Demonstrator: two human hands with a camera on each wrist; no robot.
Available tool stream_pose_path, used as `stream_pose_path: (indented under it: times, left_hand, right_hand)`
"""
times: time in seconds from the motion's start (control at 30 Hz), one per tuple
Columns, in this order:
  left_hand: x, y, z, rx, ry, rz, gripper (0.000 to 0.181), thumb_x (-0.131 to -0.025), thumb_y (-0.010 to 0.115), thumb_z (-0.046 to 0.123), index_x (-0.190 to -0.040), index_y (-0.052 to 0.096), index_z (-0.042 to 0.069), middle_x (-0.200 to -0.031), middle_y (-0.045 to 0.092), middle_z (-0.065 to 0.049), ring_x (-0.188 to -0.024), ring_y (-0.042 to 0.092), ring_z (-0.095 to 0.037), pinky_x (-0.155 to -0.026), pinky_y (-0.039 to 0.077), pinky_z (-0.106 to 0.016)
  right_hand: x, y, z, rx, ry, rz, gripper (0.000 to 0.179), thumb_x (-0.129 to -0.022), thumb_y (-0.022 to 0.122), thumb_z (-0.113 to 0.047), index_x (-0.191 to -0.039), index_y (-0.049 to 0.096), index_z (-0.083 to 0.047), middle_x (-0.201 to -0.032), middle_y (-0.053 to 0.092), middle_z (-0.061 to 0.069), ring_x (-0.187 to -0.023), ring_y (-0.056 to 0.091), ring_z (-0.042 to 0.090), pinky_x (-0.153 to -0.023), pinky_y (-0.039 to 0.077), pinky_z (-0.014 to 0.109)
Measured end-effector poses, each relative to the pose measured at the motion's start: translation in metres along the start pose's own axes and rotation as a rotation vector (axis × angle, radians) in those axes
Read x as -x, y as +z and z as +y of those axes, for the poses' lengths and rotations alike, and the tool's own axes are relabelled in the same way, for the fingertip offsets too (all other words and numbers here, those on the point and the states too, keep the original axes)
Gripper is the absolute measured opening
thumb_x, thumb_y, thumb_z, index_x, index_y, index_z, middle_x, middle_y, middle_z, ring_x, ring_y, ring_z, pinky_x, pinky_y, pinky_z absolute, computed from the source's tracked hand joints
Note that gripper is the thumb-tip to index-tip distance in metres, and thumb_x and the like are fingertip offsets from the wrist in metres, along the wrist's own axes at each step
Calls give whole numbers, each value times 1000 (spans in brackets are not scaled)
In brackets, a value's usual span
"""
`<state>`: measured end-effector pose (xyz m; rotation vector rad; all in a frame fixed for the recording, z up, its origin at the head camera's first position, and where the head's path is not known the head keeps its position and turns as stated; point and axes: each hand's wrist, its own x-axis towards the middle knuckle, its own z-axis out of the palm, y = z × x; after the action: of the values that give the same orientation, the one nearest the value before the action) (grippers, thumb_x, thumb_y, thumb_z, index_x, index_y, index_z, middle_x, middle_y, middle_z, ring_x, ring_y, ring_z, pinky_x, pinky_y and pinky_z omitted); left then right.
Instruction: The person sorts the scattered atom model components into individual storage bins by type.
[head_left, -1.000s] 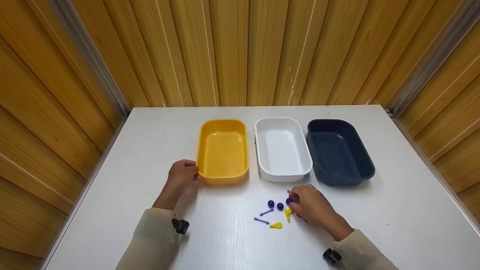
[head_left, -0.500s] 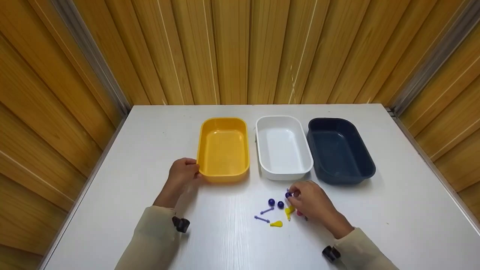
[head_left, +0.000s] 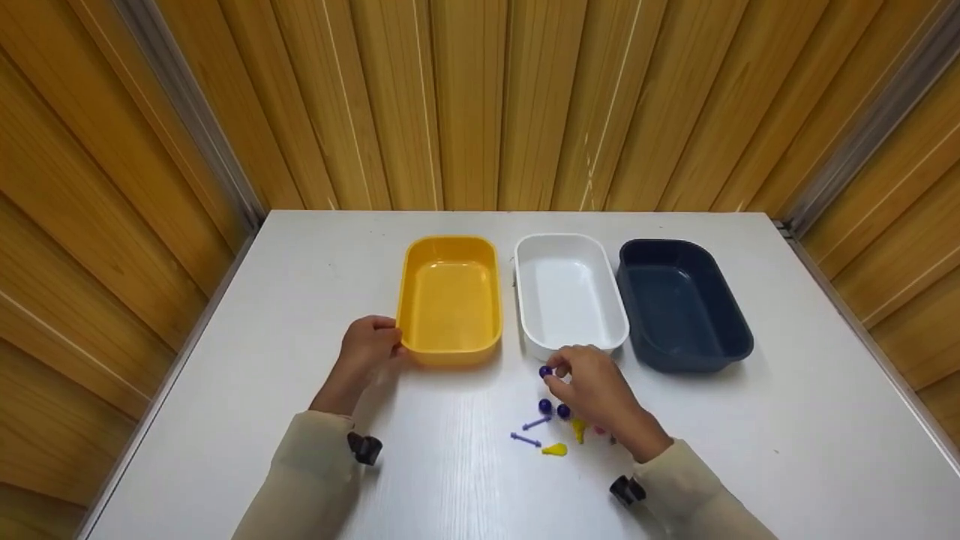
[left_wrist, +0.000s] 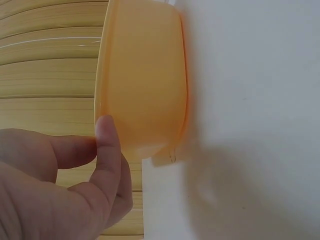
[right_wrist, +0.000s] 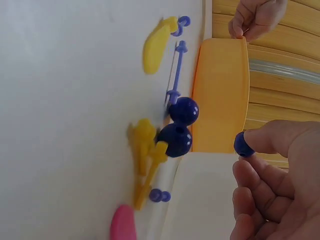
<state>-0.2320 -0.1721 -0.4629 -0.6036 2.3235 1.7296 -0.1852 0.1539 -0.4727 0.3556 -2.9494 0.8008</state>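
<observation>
My left hand (head_left: 367, 346) pinches the near left edge of a yellow plastic tub (head_left: 409, 292). In the left wrist view, thumb and finger meet at the tub's rim (left_wrist: 99, 75). Between the thumb and fingertips of my right hand (head_left: 596, 381) is a dark blue bead (right_wrist: 243, 144), held up off the table near the white tub's front wall. A small hole shows in it. Under that hand lie two more dark blue beads (right_wrist: 184, 111), purple rods (head_left: 525, 439), yellow pieces (head_left: 555, 449) and a pink piece (right_wrist: 123, 224), partly hidden in the head view.
A white tub (head_left: 570, 300) stands right of the yellow one, and a dark blue tub (head_left: 686, 307) stands close beside it. All rest on a white table (head_left: 300, 285) before wood-patterned walls (head_left: 465, 105). Black wrist cameras (head_left: 628, 490) sit on both sleeves.
The right hand has lifted the dark blue bead from the pile and carried it left and away from me, toward the white tub's front. The left hand stays at the yellow tub.
</observation>
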Motion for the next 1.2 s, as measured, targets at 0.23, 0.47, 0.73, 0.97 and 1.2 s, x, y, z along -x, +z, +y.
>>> stream_pose_path:
  times: [0.23,0.47,0.73,0.97,1.2]
  left_hand:
    - [0,0,0,-4,-9,-5,28,-98,57,7,-124,60,-2,-115,64,-17,-86,63,-20,-92,59,-35]
    - [0,2,1,-7,11,-2,29,-98,57,7,-125,60,-3,-114,64,-18,-84,64,-19,-87,60,-33]
    - [2,2,1,-10,-5,3,29,-98,57,7,-124,60,-2,-113,63,-16,-84,64,-19,-91,59,-36]
    - [2,1,2,-16,-22,-1,29,-99,56,9,-126,60,-1,-114,64,-16,-87,64,-20,-95,58,-38]
    - [-1,0,1,-18,-36,-1,30,-98,57,10,-126,60,0,-116,64,-16,-90,64,-22,-95,58,-37]
  right_hand:
    - [-18,8,-26,-4,-68,58,13,-86,80,-20,-92,72,-11,-82,68,0,-77,54,15,-72,50,31]
    - [-39,16,-41,5,-116,101,13,-86,79,-21,-90,73,-11,-80,67,2,-75,53,16,-70,48,30]
    - [-58,26,-53,35,-163,147,15,-87,78,-22,-92,73,-9,-80,69,3,-74,53,18,-68,47,30]
    - [-65,30,-53,69,-167,136,19,-87,79,-24,-96,74,-9,-81,69,3,-76,54,19,-71,47,33]
    - [-58,28,-42,48,-158,139,21,-87,79,-21,-103,73,-9,-82,67,1,-76,53,17,-69,48,30]
